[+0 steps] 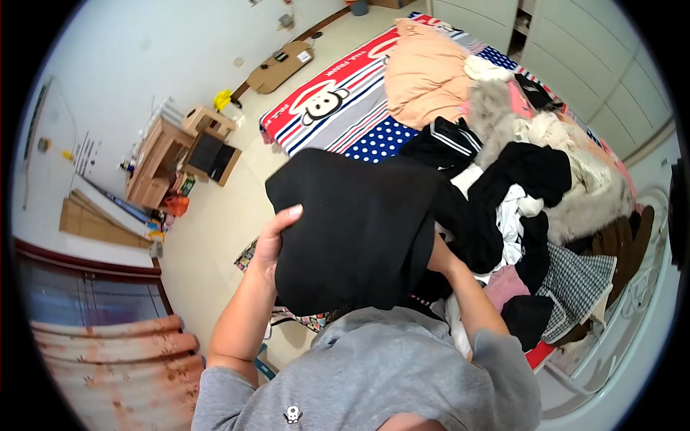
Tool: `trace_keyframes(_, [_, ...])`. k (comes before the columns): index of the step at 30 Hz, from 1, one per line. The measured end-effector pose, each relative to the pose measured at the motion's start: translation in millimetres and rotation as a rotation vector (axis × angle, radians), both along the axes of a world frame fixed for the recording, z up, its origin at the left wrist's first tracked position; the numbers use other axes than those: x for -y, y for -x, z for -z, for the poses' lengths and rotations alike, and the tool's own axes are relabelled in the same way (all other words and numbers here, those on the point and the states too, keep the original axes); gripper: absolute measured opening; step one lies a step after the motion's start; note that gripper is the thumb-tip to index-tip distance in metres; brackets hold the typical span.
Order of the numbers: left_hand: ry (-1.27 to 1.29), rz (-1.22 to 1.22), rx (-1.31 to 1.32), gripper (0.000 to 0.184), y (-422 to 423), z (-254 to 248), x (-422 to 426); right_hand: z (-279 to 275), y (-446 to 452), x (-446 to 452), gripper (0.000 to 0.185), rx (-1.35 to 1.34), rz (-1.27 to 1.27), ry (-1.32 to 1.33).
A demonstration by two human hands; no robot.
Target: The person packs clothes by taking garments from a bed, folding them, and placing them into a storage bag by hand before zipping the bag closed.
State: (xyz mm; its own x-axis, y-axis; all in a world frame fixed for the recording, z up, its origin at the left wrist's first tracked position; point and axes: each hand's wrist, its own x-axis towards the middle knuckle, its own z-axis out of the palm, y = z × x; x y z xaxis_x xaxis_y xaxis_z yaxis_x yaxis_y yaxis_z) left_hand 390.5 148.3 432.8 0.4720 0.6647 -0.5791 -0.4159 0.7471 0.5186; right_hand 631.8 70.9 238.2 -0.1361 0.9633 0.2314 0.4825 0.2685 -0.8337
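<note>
A folded-over black garment (pixel 352 230) is held up in front of my chest and fills the middle of the view; its exact kind cannot be told. On its left edge my left hand (pixel 269 248) is closed, thumb on top and fingers hidden beneath. My right hand (pixel 440 257) grips the right side, with most of its fingers covered by the cloth. Just beyond that hand lies a heap of clothes, including a black garment (pixel 528 172), a white garment (pixel 510 226) and a pink cloth (pixel 507 289).
The bed (pixel 323 108) has a striped, dotted cover and a peach pillow (pixel 428 72). Grey fur clothing (pixel 593 212) and a houndstooth piece (pixel 578 287) lie on the right. A wooden stand (pixel 154 161), cardboard (pixel 280 66) and a curtain (pixel 118 366) are on the left.
</note>
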Motion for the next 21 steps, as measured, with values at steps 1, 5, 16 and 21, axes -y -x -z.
trace_keyframes(1, [-0.005,-0.025,0.003,0.032,5.2,-8.0,0.9,6.6,19.2,-9.9,0.116,-0.213,0.083,-0.029])
trace_keyframes(5, [-0.251,-0.011,0.383,0.028,29.3,-31.8,3.8,-57.4,31.7,-57.9,0.115,-0.142,0.543,-0.592])
trace_keyframes(16, [-0.386,-0.179,0.306,0.03,84.8,-39.2,32.5,-36.7,66.1,-131.4,0.057,-0.54,-0.305,0.076])
trace_keyframes(21, [-0.535,-0.435,-0.178,0.041,118.8,7.7,22.3,-34.1,156.5,-91.8,0.06,-1.59,-0.35,0.848])
